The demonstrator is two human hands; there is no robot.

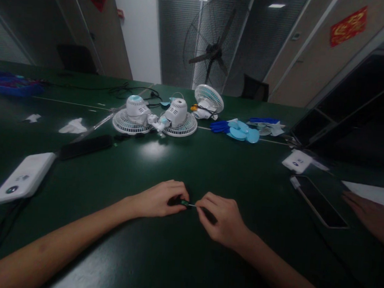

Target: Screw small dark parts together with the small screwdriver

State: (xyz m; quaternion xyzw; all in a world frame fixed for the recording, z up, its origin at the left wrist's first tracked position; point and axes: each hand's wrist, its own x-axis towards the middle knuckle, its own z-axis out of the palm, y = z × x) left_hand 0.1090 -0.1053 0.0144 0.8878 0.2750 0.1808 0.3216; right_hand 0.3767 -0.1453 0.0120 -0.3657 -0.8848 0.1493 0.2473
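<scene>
My left hand (pixel 161 199) rests on the dark green table, with its thumb and fingers pinched on a small black piece (pixel 184 203) that has a green patch. Its exact kind is too small to tell. To the right, my right hand (pixel 221 218) is closed around a thin metal rod (pixel 192 205), whose tip points left and meets or nearly meets the black piece. A dark shape shows under the right fingers; whether it is the rod's handle or a shadow, I cannot tell.
White fan parts (pixel 177 116) and another small fan (pixel 208 101) stand ahead, beside light-blue fan blades (pixel 242 131) and blue gloves (pixel 220 126). White power banks (pixel 25 175) and phones (pixel 320 203) lie at both sides. Another person's hand (pixel 370 216) rests at the right.
</scene>
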